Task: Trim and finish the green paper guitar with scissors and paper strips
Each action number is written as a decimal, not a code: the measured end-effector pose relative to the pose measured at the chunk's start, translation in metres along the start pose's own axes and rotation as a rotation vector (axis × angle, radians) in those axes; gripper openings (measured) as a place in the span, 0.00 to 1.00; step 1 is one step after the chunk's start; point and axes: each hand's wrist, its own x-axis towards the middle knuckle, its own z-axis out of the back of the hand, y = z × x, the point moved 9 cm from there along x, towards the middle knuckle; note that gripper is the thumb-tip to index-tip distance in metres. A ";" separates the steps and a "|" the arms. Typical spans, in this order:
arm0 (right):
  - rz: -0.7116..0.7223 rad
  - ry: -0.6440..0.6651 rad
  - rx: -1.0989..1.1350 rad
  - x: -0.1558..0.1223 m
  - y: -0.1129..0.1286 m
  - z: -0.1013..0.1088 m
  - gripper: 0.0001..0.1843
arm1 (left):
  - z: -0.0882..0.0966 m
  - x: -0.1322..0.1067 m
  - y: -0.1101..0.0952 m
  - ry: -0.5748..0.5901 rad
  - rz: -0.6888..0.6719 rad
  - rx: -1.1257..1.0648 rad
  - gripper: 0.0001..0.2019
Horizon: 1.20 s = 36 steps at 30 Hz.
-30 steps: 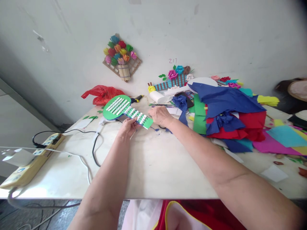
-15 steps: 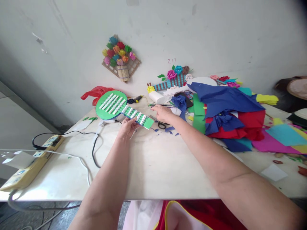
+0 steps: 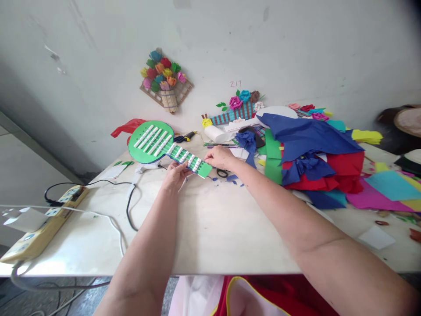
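Observation:
A green paper toy guitar (image 3: 140, 151) with a round body, white crossbars and thin strings is held tilted above the table, its neck slanting down to the right. My left hand (image 3: 176, 174) grips the neck from below, thumb on its lower edge. At the neck's end, my right hand (image 3: 219, 157) has its fingers pinched together beside the head; anything between the fingertips is too small to make out. Just below my right hand lie scissors (image 3: 222, 174), mostly covered, and blue paper scraps (image 3: 232, 177).
Crumpled blue paper (image 3: 305, 136) and red paper (image 3: 345, 169) are piled at the right. A yellow-handled tool (image 3: 186, 137) and a white roll (image 3: 215, 133) lie at the back. A power strip (image 3: 42, 224) with cables sits at the left edge.
My right hand has drawn down and in to the neck's end, its extended fingers now pinched. The toy guitar's body has shifted slightly left; my left hand keeps its grip.

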 end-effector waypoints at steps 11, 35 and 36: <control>0.063 -0.047 -0.143 -0.004 0.015 0.004 0.13 | 0.002 0.001 -0.001 -0.026 -0.025 0.003 0.11; -0.129 0.175 0.498 -0.003 -0.008 -0.009 0.11 | -0.005 -0.005 -0.008 0.086 -0.049 -0.094 0.11; -0.144 0.228 0.576 -0.005 -0.006 -0.013 0.11 | -0.005 -0.005 -0.008 0.093 -0.048 -0.086 0.10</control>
